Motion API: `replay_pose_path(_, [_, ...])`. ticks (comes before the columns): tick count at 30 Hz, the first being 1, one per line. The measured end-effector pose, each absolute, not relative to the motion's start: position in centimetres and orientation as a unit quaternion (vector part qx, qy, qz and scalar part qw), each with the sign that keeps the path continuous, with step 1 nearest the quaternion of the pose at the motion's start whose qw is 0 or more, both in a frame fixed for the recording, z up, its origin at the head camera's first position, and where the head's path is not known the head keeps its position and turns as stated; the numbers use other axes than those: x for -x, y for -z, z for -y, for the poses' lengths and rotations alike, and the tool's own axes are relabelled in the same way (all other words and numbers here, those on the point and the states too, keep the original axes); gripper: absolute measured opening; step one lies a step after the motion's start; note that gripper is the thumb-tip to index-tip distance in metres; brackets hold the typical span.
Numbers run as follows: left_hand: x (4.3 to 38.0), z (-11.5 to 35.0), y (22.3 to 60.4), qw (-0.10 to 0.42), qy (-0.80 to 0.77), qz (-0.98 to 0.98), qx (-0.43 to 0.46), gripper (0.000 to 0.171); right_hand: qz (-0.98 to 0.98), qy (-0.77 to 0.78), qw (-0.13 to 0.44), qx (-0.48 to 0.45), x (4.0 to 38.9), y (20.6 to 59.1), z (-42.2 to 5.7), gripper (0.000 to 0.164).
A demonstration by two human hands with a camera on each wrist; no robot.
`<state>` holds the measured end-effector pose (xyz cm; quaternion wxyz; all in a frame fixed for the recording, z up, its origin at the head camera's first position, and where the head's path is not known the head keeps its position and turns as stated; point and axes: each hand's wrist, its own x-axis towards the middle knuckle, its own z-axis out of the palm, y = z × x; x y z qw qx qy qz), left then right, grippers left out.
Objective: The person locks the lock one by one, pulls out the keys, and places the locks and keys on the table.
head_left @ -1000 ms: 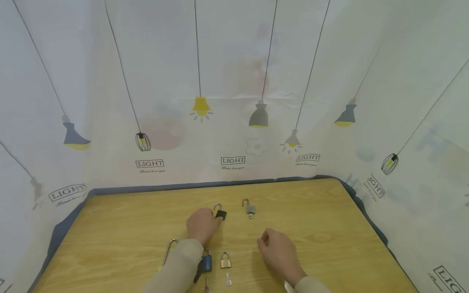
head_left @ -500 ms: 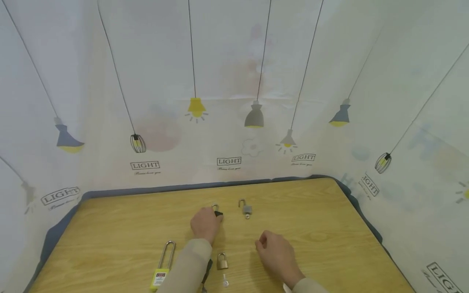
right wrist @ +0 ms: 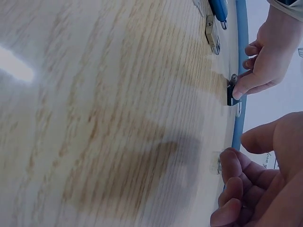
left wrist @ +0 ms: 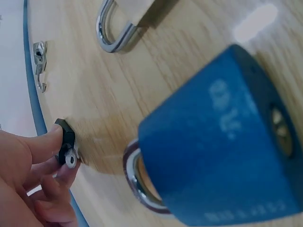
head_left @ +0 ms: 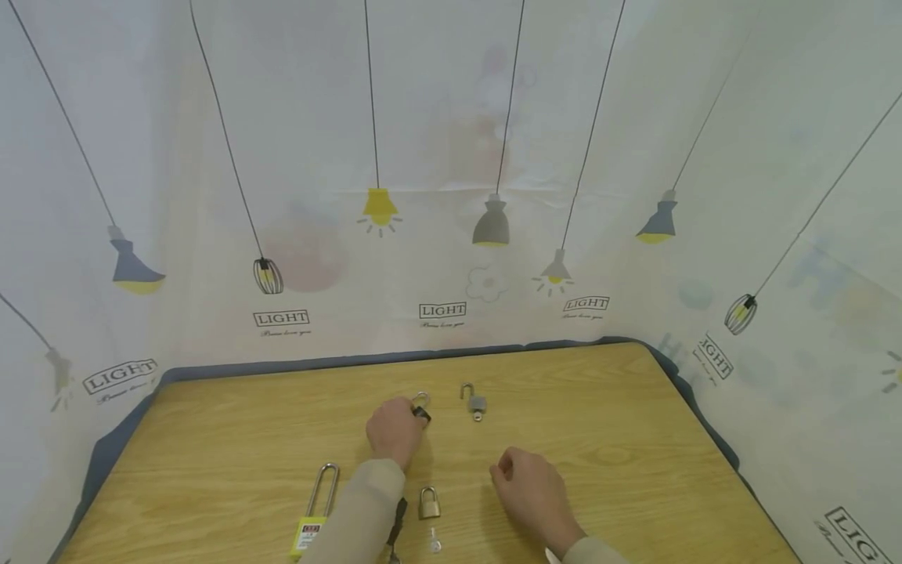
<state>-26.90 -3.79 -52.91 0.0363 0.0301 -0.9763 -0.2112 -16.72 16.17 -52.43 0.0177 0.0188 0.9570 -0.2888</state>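
My left hand (head_left: pixel 395 431) pinches a small black padlock (head_left: pixel 421 413) between thumb and fingers, far back on the table. A silver key (left wrist: pixel 71 158) sticks out from the padlock's bottom in the left wrist view; its shackle is partly hidden in the head view. My right hand (head_left: pixel 532 493) hovers over or rests on the table with loosely curled fingers and nothing in it. To the right of the black padlock lies a grey padlock (head_left: pixel 477 404) with its shackle swung out and a key in it.
Nearer me lie a brass padlock (head_left: pixel 429 505) with a loose key (head_left: pixel 434 540) and a yellow padlock (head_left: pixel 308 535) with a long shackle. A blue padlock (left wrist: pixel 213 146) fills the left wrist view; my left sleeve hides it in the head view. A printed curtain (head_left: pixel 451 258) hangs behind.
My left hand has tilted the black padlock slightly while keeping hold of it. The left forearm has shifted right, uncovering the yellow padlock and covering the blue one. My right hand stays nearly still.
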Motion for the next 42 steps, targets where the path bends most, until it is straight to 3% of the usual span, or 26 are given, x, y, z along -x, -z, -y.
replay_pose_path(2, [26.9, 3.8, 52.9, 0.039, 0.229, 0.972, -0.034, 0.019, -0.957, 0.288, 0.019, -0.019, 16.7, 52.5, -16.1, 0.014])
replay_pose_path(24, [26.9, 6.3, 52.7, -0.011, 0.427, 0.901, -0.071, 0.021, -0.958, 0.286, 0.013, 0.001, 16.9, 52.2, -15.9, 0.015])
replay_pose_path(42, [21.4, 5.7, 50.4, -0.094, 0.607, 0.787, -0.053, 0.038, -0.957, 0.291, -0.012, 0.011, 17.4, 51.1, -15.7, 0.014])
